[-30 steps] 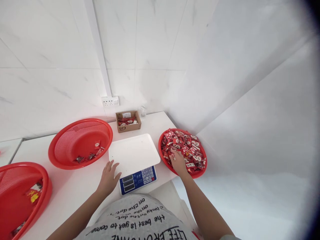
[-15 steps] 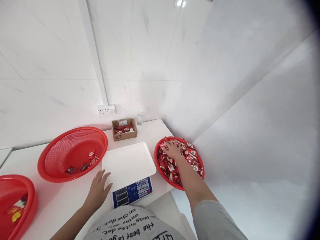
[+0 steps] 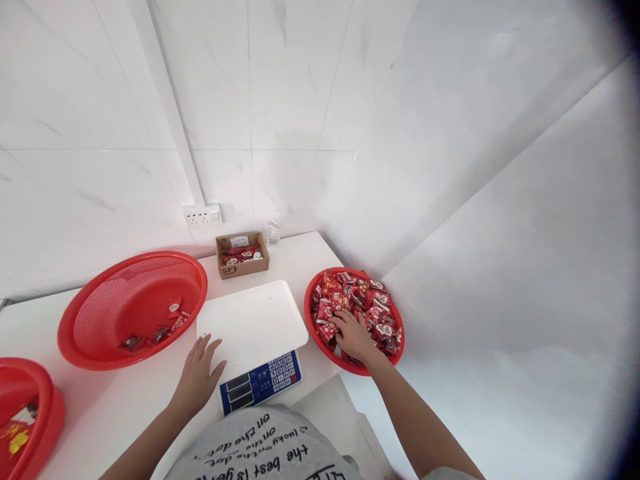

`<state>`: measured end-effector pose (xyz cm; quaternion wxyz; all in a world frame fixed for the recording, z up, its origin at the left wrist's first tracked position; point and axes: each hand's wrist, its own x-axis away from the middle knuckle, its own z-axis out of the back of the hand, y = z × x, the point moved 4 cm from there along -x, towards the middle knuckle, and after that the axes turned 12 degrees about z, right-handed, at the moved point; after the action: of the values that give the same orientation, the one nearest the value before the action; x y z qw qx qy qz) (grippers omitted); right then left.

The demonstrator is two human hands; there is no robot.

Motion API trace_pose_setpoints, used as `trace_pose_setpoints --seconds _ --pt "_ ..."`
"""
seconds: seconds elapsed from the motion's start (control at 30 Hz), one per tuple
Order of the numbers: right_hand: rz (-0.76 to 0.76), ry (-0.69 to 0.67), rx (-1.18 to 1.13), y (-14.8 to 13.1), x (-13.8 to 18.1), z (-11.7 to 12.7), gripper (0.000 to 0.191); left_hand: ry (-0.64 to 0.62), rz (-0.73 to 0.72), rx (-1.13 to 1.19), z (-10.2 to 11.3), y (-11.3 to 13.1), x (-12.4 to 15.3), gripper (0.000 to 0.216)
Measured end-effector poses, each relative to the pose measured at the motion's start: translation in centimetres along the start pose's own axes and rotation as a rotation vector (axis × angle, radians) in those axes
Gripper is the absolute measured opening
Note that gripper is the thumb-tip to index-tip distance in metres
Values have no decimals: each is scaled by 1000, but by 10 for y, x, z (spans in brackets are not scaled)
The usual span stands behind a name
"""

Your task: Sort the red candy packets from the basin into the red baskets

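Observation:
My right hand [image 3: 354, 335] rests on the pile of small red wrapped packets [image 3: 345, 297] that fills the red basket [image 3: 309, 313] on the right. Its fingers are apart and touch the packets; the fingertips are partly lost among them. My left hand [image 3: 198, 377] is open, fingers spread, at the left front corner of the weighing scale's white tray [image 3: 253, 323], holding nothing. The scale's blue keypad panel [image 3: 261, 383] faces me below the tray, which carries only a few tiny specks.
A large red mesh basket [image 3: 85, 293] with a few packets stands on the left of the white table [image 3: 150, 383]. Another red basket [image 3: 53, 400] is cut off at the lower left. Against the wall are a cardboard box [image 3: 245, 268] of red packets and a clear bottle [image 3: 273, 233].
My right hand has drawn back toward me across the packets, from the basket's far side to its nearer part. My left hand stays beside the scale. The view has shifted slightly.

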<state>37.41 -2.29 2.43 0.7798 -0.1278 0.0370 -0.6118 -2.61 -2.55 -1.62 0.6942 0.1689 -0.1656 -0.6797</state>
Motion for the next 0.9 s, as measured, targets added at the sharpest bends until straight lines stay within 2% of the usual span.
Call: trace_pose_setpoints --seconds 0.13,0.23,0.3,0.43,0.53,0.67,0.77,0.9 --pt "-68 153 -25 18 -10 19 33 3 14 -18 1 -5 -1 46" --pt "-114 302 -15 30 -39 39 30 29 21 -22 3 -9 -2 47" --pt "-140 331 3 36 -67 47 34 42 26 -26 5 -9 -3 47" --pt "-189 172 4 43 -121 43 47 55 42 -39 12 -8 -3 48" --pt "-197 34 15 45 -141 31 48 69 55 -46 18 -8 -1 48" --pt "-109 19 58 39 -131 23 39 84 87 -45 21 -13 3 47" --pt "-62 27 74 31 -105 22 32 79 103 -38 18 -15 5 46" --pt "-9 88 68 20 -67 23 35 63 87 -9 13 -8 1 46"
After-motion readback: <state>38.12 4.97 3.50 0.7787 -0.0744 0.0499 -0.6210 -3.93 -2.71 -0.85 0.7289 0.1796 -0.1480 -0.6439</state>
